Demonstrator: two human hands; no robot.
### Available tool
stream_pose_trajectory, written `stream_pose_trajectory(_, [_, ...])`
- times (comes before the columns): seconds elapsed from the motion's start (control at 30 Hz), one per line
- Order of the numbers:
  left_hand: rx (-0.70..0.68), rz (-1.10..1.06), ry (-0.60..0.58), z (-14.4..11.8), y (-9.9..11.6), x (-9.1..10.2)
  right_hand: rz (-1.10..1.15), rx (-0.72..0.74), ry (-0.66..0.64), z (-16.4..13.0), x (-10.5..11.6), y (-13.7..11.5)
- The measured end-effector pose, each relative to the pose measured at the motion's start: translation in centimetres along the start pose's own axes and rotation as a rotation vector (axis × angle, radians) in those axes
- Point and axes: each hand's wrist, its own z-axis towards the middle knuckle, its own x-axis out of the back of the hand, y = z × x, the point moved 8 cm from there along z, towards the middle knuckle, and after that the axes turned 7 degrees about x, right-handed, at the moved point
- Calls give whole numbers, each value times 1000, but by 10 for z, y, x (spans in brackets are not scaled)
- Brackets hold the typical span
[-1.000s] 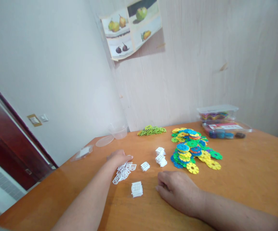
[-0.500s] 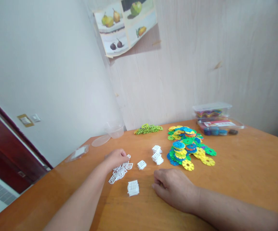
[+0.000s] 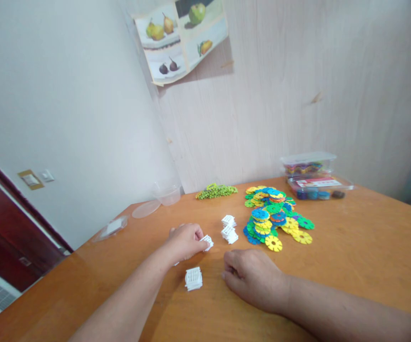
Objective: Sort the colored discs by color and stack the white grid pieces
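My left hand (image 3: pixel 187 242) is closed in a pinch at a small stack of white lattice pieces (image 3: pixel 208 242), its fingertips on a white lattice piece whose outline blends with the stack. The loose pile of such pieces is almost wholly hidden behind this hand and wrist. My right hand (image 3: pixel 253 278) rests on the table with its fingers curled shut, and nothing shows in it. Between my forearms lies another white stack (image 3: pixel 193 279). Two more white stacks, a far one (image 3: pixel 228 221) and a near one (image 3: pixel 230 234), stand close together beyond my right hand.
Flower-shaped notched discs (image 3: pixel 272 244) in several colours lie heaped at right. Behind them are clear plastic boxes (image 3: pixel 319 183). A green beaded bunch (image 3: pixel 217 191), a clear tub (image 3: pixel 167 194), its round lid (image 3: pixel 146 209) and a plastic bag (image 3: pixel 110 228) lie along the table's back and left.
My left hand has moved right from the loose pile to the small stack, carrying a white lattice piece. My right hand stays in place. The view has shifted slightly.
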Motion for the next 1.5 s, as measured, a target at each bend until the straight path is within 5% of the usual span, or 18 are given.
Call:
stream_pose_trajectory(0.17, [58,-26,18,7,-15,8,-3,-15,-22,-1,0,0])
stream_pose_trajectory(0.43, [251,-146,1,33,-90,17,13,-2,-7,0,-1,1])
stream_pose_trajectory(0.57, [297,-117,-5,35,-109,14,27,6,7,-1,0,1])
stream_pose_trajectory(0.87, [240,-223,-86,36,-118,8,27,-3,-18,-1,-2,2])
stream_pose_trajectory(1.07, [110,-311,-281,15,-116,8,31,-1,-8,0,0,1])
stream_pose_trajectory(1.5, [181,-309,-214,15,-132,9,21,16,4,-1,0,0])
